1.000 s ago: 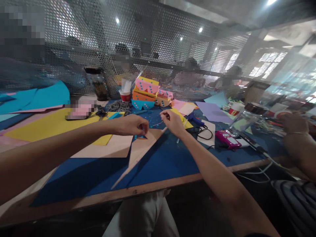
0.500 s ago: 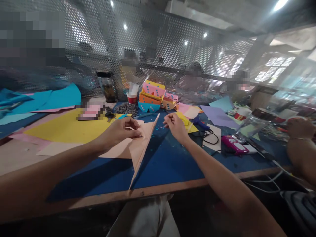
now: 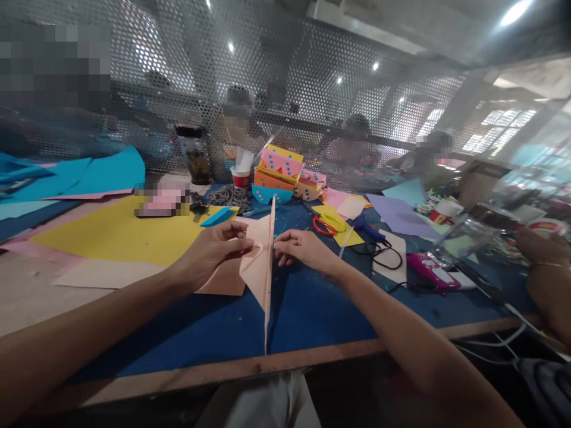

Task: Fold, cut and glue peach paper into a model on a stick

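A folded peach paper piece (image 3: 261, 255) stands nearly edge-on above the blue table mat (image 3: 321, 315), in the middle. My left hand (image 3: 225, 244) pinches it from the left side, thumb and fingers together. My right hand (image 3: 297, 246) is at the paper's right face with fingers curled and pressed together; whatever lies between its fingertips is too small to make out. A flat peach sheet (image 3: 223, 279) rests on the mat below my left hand. Behind the paper sits a stack of folded pink, orange and blue paper pieces with small blue squares (image 3: 276, 172).
Scissors with red and yellow handles (image 3: 328, 226), a blue glue gun (image 3: 368, 229) with black cord and a magenta case (image 3: 432, 273) lie right. A phone (image 3: 163, 202) rests on yellow paper (image 3: 116, 232) at left. Another person's hand (image 3: 542, 249) is at the far right beside a clear jar (image 3: 464, 232).
The peach paper has turned more upright and edge-on to me. My right hand has moved left and down, up to the paper. My left hand still holds it.
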A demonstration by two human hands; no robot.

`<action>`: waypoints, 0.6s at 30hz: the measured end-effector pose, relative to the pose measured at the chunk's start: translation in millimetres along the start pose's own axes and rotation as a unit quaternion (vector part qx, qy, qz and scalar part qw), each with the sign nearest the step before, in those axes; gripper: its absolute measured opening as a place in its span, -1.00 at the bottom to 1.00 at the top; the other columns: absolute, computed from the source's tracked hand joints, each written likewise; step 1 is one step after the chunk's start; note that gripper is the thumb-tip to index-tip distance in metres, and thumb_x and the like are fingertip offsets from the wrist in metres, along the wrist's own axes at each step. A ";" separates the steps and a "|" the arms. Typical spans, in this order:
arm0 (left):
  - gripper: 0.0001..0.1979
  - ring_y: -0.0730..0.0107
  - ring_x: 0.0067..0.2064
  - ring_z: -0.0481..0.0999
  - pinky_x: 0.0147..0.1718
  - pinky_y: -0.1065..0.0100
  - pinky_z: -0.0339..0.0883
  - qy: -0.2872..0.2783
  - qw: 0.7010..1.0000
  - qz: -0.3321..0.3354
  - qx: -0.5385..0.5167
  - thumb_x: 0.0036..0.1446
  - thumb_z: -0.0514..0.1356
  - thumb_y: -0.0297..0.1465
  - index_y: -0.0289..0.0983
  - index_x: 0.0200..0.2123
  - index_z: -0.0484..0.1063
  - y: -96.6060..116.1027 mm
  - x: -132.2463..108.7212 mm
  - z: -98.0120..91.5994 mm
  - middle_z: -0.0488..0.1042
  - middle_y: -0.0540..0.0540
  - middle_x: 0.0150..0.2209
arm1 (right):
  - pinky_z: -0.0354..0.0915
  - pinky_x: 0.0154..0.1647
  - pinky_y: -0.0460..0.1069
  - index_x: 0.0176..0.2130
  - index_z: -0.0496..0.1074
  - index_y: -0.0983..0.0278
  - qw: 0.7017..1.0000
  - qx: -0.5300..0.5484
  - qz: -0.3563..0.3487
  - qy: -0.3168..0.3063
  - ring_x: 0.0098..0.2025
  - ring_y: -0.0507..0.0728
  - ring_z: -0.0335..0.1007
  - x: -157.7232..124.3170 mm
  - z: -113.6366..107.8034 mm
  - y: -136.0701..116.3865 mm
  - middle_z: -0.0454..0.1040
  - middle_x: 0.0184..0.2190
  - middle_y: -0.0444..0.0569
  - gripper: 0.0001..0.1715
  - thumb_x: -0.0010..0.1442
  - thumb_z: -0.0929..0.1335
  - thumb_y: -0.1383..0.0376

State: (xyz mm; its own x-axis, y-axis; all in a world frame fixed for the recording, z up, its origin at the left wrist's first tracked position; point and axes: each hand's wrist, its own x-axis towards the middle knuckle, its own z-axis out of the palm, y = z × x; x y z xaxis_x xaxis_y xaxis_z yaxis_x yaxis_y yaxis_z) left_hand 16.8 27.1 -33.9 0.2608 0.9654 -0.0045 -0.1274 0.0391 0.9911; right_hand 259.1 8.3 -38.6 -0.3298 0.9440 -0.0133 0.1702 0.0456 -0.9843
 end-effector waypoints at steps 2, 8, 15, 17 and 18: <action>-0.48 0.40 -0.32 0.65 -0.27 0.40 0.51 -0.005 1.000 -0.008 -0.005 -0.29 0.66 -0.26 -0.25 -0.28 0.53 0.2 -2.9 2.1 0.59 0.05 -0.37 | 0.45 -0.35 -0.12 -0.20 0.52 0.28 1.000 0.011 0.004 0.000 -0.41 0.01 0.60 -0.5 1.3 0.8 0.68 -0.34 -0.06 -0.77 0.28 0.54 0.20; -0.49 0.45 -0.34 0.61 -0.30 0.44 0.48 -0.017 1.000 -0.021 -0.005 -0.26 0.66 -0.26 -0.25 -0.32 0.50 -2.5 -6.3 0.6 0.58 0.07 -0.41 | 0.42 -0.35 -0.10 -0.26 0.49 0.27 0.999 0.037 0.010 0.012 -0.43 0.00 0.53 -0.8 1.0 1.4 0.65 -0.40 -0.09 -0.70 0.17 0.59 0.19; -0.35 0.33 -0.26 0.67 -0.31 0.37 0.53 -0.055 0.997 -0.061 -0.005 -0.15 0.64 -0.19 -0.20 -0.04 0.45 -10.9 -8.4 -0.7 0.69 -0.07 -0.20 | 0.41 -0.33 -0.07 -0.11 0.41 0.21 0.998 0.041 -0.037 0.032 -0.44 0.02 0.48 0.5 -0.3 4.4 0.53 -0.47 -0.25 -0.50 0.06 0.61 0.17; -0.28 0.26 -0.26 0.69 -0.33 0.35 0.53 -0.071 0.995 -0.076 -0.001 -0.15 0.64 -0.21 -0.19 0.04 0.42 -13.0 -9.8 1.3 0.70 -0.12 -0.15 | 0.42 -0.28 -0.05 -0.12 0.40 0.20 0.998 0.019 -0.054 0.030 -0.42 0.03 0.50 1.8 0.7 5.7 0.52 -0.47 -0.26 -0.52 0.07 0.60 0.17; -0.26 0.22 -0.23 0.70 -0.32 0.33 0.53 -0.079 0.994 -0.079 0.002 -0.14 0.63 -0.21 -0.20 0.07 0.41 -13.8 -10.6 2.4 0.69 -0.14 -0.13 | 0.42 -0.26 -0.04 -0.12 0.40 0.21 0.998 0.006 -0.061 0.031 -0.40 0.04 0.50 2.4 1.3 6.0 0.52 -0.46 -0.25 -0.55 0.08 0.58 0.17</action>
State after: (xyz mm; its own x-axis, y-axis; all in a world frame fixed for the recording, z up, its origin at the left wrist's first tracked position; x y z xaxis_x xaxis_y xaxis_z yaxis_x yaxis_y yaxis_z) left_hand 18.1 15.8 -47.2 0.4248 0.8946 -0.1386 -0.0693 0.1848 0.9803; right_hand 258.1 10.4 -44.7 -0.2888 0.9501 0.1182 0.1215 0.1588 -0.9798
